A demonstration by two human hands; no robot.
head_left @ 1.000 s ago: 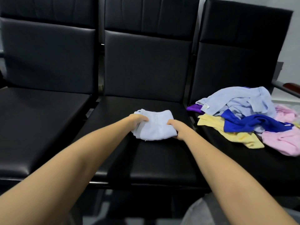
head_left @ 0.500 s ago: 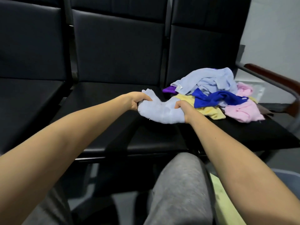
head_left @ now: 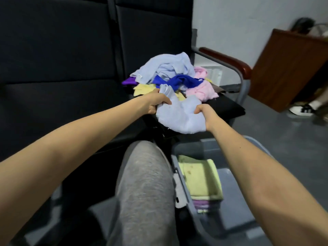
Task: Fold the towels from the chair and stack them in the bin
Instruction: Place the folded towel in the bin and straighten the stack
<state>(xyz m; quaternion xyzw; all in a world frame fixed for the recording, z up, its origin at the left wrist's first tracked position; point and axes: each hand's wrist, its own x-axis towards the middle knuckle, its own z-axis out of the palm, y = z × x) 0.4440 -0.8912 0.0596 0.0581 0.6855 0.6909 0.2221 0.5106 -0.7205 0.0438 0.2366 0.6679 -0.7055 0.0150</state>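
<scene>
A folded pale-blue terry towel (head_left: pixel 179 116) is held in the air between both hands, above the front edge of the black padded chair seat (head_left: pixel 229 106). Its left end is gripped by the left hand (head_left: pixel 156 103), its right end by the right hand (head_left: pixel 206 115), fingers curled into the cloth. Below it, a grey plastic bin (head_left: pixel 236 226) is seen on the floor, with a stack of folded towels (head_left: pixel 202 181) inside, a light-yellow one on top. A heap of unfolded coloured towels (head_left: pixel 175 75) is left on the seat behind.

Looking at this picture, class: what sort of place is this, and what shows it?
Probably an office waiting area: linked black chairs, a wood-capped armrest, a wooden cabinet.
</scene>
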